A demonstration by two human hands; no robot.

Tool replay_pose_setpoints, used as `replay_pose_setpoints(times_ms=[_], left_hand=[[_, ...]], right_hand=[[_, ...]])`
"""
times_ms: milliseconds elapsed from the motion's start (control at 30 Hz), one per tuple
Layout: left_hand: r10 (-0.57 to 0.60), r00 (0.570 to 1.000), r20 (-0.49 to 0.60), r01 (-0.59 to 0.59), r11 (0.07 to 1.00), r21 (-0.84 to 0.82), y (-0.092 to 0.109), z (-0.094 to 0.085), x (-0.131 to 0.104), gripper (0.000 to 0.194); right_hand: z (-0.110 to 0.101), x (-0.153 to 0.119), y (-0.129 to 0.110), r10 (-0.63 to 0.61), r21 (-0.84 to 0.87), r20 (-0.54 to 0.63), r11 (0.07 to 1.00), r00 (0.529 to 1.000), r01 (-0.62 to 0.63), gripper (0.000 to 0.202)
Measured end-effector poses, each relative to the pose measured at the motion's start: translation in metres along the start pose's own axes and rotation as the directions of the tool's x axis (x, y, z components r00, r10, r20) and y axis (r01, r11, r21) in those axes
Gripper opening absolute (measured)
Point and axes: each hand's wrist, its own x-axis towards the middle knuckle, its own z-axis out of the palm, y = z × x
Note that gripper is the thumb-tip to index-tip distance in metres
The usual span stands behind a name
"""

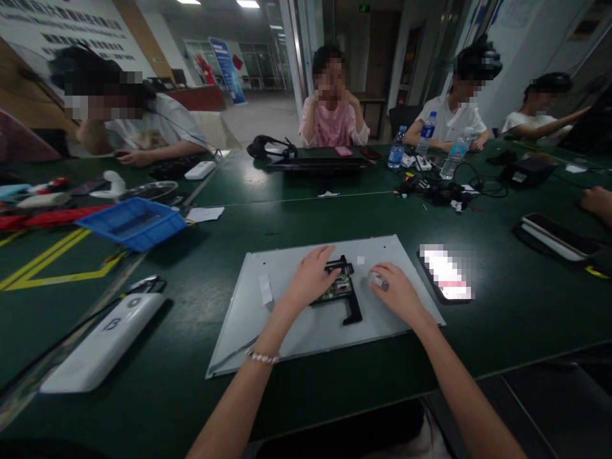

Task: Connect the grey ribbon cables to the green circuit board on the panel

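Observation:
A flat grey-white panel (pixel 306 338) lies on the table in front of me. On its middle sits a green circuit board (pixel 340 288) in a black bracket (pixel 354 309). My left hand (pixel 313 274) lies over the board's left side, fingers stretched out and thumb at the board, hiding part of it. Curled around a small whitish, roundish object (pixel 379 280) is my right hand (pixel 396 290), over the panel's right part; what kind of object it is I cannot tell. A white strip (pixel 266 291) lies on the panel's left, and a small white square (pixel 361 260) near my right fingers.
A lit phone (pixel 447 274) lies right of the panel. To the left are a white power bank (pixel 108 341) with a cable and a blue tray (pixel 134 223). Bottles (pixel 423 143) and tangled cables (pixel 435 188) stand farther back. Several people sit around the green table (pixel 191 357).

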Motion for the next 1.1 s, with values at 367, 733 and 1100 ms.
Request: replay_pose_setpoints(times_ms=[367, 733, 1100], left_hand=[[-0.023, 0.973, 0.229, 0.105, 0.929, -0.355, -0.031, -0.010, -0.046, 0.098], [-0.024, 0.985, 0.169, 0.098, 0.891, -0.444, -0.032, -0.008, -0.047, 0.101], [-0.033, 0.985, 0.169, 0.109, 0.878, -0.465, -0.033, -0.009, -0.048, 0.103]], right_hand=[[0.006, -0.003, 0.004, 0.079, -0.035, -0.004, 0.996, 0.997, -0.079, 0.021], [-0.001, 0.030, 0.000, -0.108, -0.196, 0.114, 0.972, 0.988, 0.129, 0.026], [0.010, 0.059, -0.002, -0.124, -0.424, 0.230, 0.880, 0.965, 0.215, 0.025]])
